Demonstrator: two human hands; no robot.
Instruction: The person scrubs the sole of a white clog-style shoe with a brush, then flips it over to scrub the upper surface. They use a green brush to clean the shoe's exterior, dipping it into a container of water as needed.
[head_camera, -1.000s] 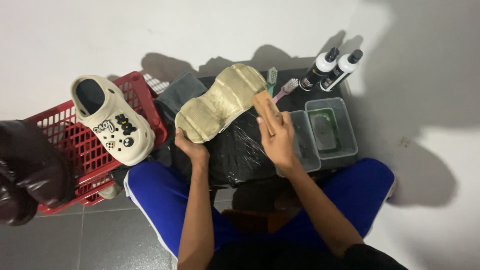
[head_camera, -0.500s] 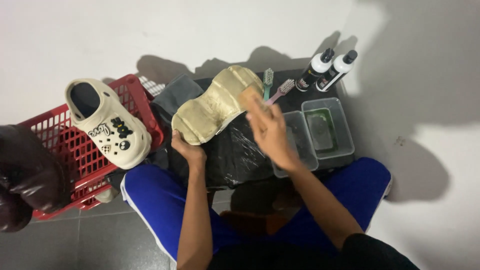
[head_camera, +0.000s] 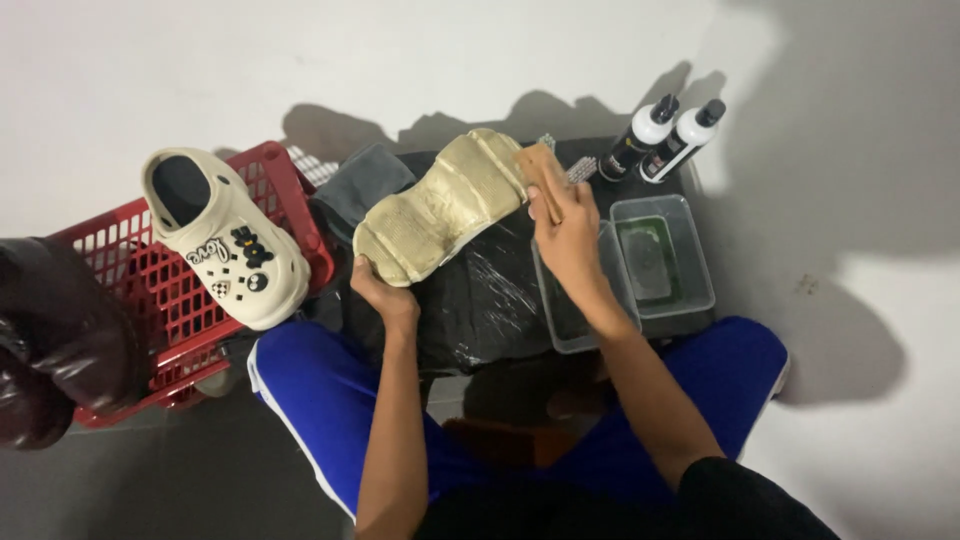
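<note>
floor: pale floor (head_camera: 860, 350), person seated on it, blue trousers (head_camera: 320, 400) spread either side of the work
basket: red plastic mesh basket (head_camera: 130, 290) at person's left, dark brown bag (head_camera: 50, 340) against its near-left side
work surface: low black plastic-wrapped block (head_camera: 490, 300) between the knees
spare clog: cream foam clog with small charms (head_camera: 225, 240) lying on the basket rim, opening up
held clog: dirty cream foam clog, sole up (head_camera: 445, 205), above the black block, heel end toward the person
trays: two clear plastic tubs (head_camera: 690, 290) just right of the block
bottles: two black bottles with white caps (head_camera: 665, 140) behind the tubs, side by side
left hand (head_camera: 385, 290): clamped on the held clog's near end
right hand (head_camera: 565, 225): closed on a small wooden brush (head_camera: 540, 170), brush touching the sole's far end
</note>
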